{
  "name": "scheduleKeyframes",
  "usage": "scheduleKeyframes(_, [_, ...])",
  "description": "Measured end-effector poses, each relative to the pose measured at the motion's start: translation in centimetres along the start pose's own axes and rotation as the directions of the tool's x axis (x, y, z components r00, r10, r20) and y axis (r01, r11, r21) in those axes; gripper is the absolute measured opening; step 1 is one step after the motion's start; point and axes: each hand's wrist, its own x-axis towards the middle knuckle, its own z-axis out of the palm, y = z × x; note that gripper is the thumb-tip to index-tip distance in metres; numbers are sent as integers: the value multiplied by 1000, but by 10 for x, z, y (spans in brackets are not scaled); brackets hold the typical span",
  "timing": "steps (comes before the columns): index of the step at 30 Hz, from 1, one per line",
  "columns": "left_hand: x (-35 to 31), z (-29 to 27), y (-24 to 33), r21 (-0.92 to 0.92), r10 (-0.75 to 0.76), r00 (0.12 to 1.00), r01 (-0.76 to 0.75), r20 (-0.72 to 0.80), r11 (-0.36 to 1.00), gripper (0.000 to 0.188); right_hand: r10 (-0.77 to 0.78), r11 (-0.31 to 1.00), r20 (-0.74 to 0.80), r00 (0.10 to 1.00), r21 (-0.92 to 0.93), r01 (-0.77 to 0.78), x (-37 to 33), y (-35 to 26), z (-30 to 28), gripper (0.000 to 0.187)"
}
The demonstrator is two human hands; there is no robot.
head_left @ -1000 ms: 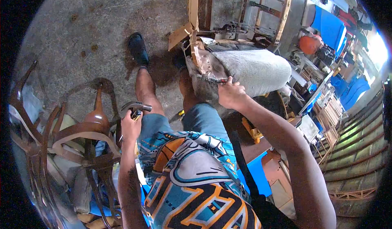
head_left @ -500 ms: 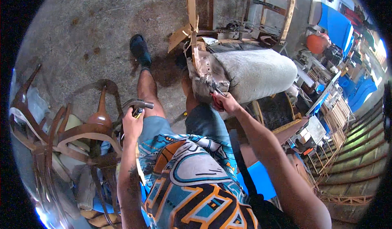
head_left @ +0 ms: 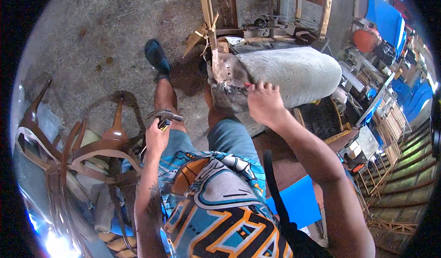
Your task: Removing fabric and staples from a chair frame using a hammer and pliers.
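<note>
In my left hand (head_left: 157,136), closed round its yellow-and-black handle, is a claw hammer (head_left: 169,115), held above my left knee. My right hand (head_left: 266,102) is closed, knuckles up, at the near edge of a padded furniture arm (head_left: 294,69) covered in grey woven cloth. A bit of red handle (head_left: 248,85) pokes out by its fingers; the rest of these pliers is hidden under the hand. Next to it is the arm's bare wooden end (head_left: 226,69), with holes, torn cloth and ragged stuffing along its lower edge.
A wooden post (head_left: 206,10) rises from the arm's end, with splintered wood and cardboard (head_left: 195,39) beside it. Curved brown chair frames (head_left: 98,150) crowd the left. Tools, an orange round object (head_left: 366,40) and blue sheets (head_left: 386,17) clutter the right.
My right hand has moved up and right along the arm's edge and turned knuckles up, covering most of the pliers. My left hand with the hammer has shifted slightly right.
</note>
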Motion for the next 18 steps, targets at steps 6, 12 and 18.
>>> scheduleKeyframes(6, [-4, 4, -10, -30, -51, 998, 50, -44, 998, 30, -9, 993, 317, 948, -106, 45, 23, -29, -29, 33])
scheduleKeyframes(12, [-4, 14, -47, 18, 26, 992, -24, -121, 1000, 38, -287, 957, 496, 820, 103, 273, 59, -36, -53, 29])
scheduleKeyframes(18, [-2, 6, -53, -16, -86, 994, 85, -73, 996, 38, -286, 958, 386, 877, 96, 269, 49, -29, -8, 26])
